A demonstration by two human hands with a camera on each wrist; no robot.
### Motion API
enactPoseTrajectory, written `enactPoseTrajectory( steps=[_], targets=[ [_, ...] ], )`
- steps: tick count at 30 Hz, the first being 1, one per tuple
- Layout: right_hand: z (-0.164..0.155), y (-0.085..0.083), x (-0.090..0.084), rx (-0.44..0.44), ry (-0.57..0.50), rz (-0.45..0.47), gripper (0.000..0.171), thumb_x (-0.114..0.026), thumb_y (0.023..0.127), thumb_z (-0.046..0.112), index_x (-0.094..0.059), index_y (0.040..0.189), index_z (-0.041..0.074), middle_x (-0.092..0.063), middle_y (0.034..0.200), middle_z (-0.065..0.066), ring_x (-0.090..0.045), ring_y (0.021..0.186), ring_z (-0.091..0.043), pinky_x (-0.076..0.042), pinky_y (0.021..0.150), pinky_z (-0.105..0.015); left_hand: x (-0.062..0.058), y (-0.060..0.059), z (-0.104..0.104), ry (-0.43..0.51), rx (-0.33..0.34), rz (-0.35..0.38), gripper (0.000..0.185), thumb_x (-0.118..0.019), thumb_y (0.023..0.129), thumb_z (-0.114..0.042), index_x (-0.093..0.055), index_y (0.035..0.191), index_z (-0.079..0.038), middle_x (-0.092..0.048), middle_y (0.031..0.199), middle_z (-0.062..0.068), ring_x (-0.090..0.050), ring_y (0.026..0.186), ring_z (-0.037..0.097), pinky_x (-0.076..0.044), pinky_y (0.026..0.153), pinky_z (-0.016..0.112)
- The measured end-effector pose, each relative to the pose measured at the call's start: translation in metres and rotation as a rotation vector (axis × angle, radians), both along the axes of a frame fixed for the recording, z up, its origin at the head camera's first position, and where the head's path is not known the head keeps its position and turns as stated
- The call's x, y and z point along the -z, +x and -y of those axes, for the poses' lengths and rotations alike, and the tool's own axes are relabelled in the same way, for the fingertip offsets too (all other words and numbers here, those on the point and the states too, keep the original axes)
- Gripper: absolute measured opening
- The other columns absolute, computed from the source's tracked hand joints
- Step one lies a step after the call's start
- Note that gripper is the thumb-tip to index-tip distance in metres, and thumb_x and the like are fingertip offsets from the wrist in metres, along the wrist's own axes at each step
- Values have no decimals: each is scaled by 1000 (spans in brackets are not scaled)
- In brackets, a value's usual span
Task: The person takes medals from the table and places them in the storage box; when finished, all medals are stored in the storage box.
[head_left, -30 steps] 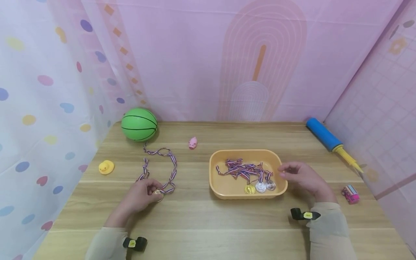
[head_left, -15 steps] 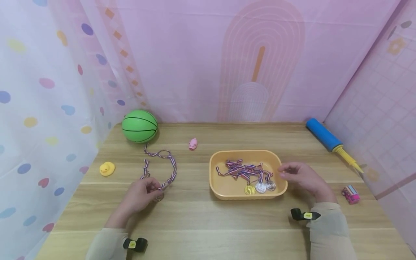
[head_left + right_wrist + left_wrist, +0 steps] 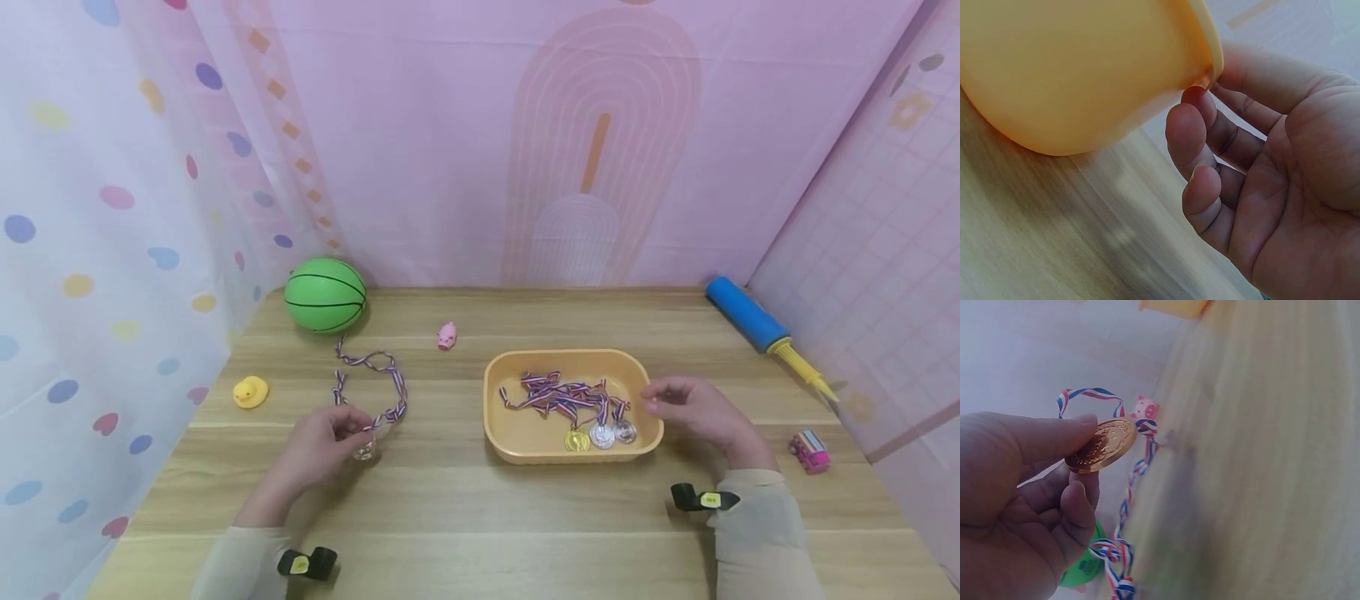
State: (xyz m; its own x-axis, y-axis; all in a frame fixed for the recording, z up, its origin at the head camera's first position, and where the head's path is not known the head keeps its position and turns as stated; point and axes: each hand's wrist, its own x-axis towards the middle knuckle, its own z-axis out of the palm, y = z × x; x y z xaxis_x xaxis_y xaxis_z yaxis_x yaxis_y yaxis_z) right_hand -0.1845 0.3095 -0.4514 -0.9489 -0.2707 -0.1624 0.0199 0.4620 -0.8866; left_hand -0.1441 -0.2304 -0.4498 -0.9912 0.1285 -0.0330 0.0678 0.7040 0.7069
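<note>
My left hand pinches a gold-coloured medal by its edge between thumb and fingers, tilted just above the table at the left. From it a red, white and blue braided ribbon curves away across the wood towards the green ball. At the right, my right hand grips the end rim of an orange plastic basin with its thumb and fingertips; the other fingers are loosely bent below the rim. Inside lie a gold medal and two silver-coloured medals, their ribbons tangled behind them.
A green ball sits at the back left, with a yellow toy duck in front. A pink toy pig stands behind the basin. A blue hand pump and a small pink toy vehicle lie at the right.
The left hand has turned the medal over slightly and keeps hold of it; the ribbon near it has shifted a little. The right hand and basin stay put.
</note>
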Motion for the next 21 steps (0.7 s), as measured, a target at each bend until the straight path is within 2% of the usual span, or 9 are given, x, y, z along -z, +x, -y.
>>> enactPoseTrajectory(
  steps=[4,9,21],
  targets=[
    [-1,0,0,-2,-4,0,34,-70,89,24,-65,113,1,-62,116,-16,-53,104,-27,-44,86,-37,-8,1,-1,-23,23,-37,12,-73,84,-10,-69,95,-13,-63,77,-2,-57,71,16,-48,60,27],
    [0,0,0,-2,-6,17,35,-70,89,25,-64,114,1,-61,117,-16,-52,104,-28,-44,85,-37,-20,4,-5,-7,26,-39,9,-71,85,-12,-69,94,-12,-65,78,-2,-57,71,16,-49,58,27],
    [0,1,-1,2,-20,32,37,-70,89,26,-64,115,1,-60,118,-16,-51,105,-28,-43,85,-36,-37,4,-19,43,30,-103,14,-72,86,-29,-70,91,-15,-61,71,-3,-53,63,13,-44,52,26]
  ],
)
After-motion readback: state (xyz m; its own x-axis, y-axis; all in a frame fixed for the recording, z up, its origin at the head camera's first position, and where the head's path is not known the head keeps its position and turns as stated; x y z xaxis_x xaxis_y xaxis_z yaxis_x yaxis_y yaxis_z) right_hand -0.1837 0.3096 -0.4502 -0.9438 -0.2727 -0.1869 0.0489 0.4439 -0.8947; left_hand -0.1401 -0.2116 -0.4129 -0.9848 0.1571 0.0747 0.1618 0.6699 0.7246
